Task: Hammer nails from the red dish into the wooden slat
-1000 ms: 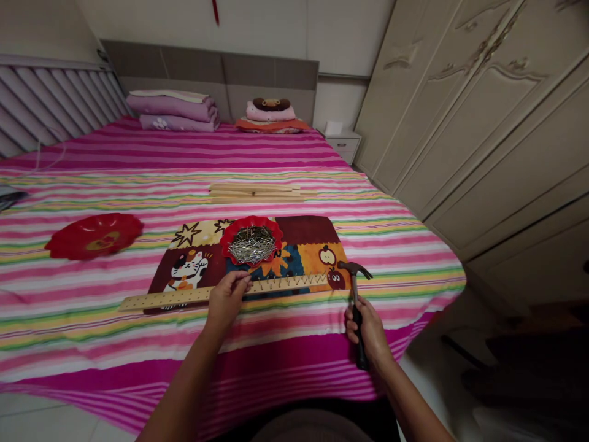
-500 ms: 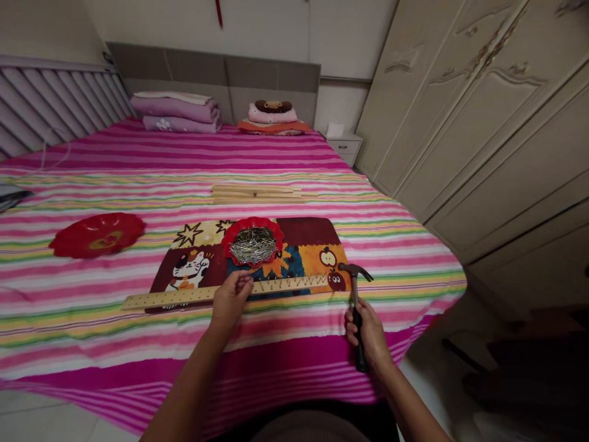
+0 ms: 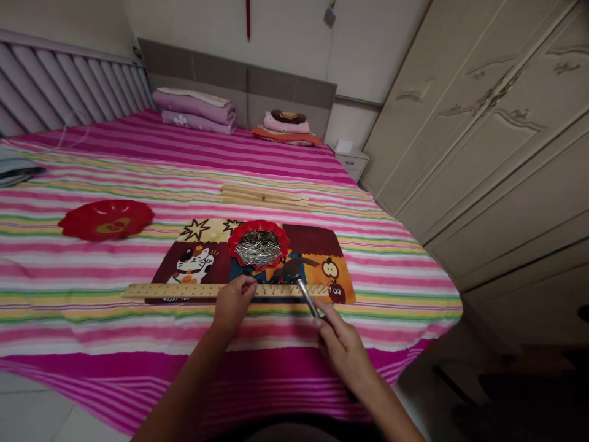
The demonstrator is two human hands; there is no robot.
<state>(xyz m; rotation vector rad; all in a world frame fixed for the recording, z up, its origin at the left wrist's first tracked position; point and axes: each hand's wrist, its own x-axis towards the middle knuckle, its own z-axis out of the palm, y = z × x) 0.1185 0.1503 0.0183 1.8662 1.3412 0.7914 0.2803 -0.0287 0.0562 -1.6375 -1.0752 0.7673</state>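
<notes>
Having been carried leftward from beside the mat (image 3: 313,239), the hammer (image 3: 305,293) is now held slanted, its head above the nail-studded part of the wooden strip (image 3: 175,290). Its handle is gripped by the closed fingers of the right hand (image 3: 343,350). The left hand (image 3: 234,302) is kept at the strip, near the first of the standing nails (image 3: 317,289), thumb and fingertips pinched together; whether a nail is held between them cannot be told. Loose nails (image 3: 258,248) are contained in the red bowl (image 3: 234,238) just beyond.
</notes>
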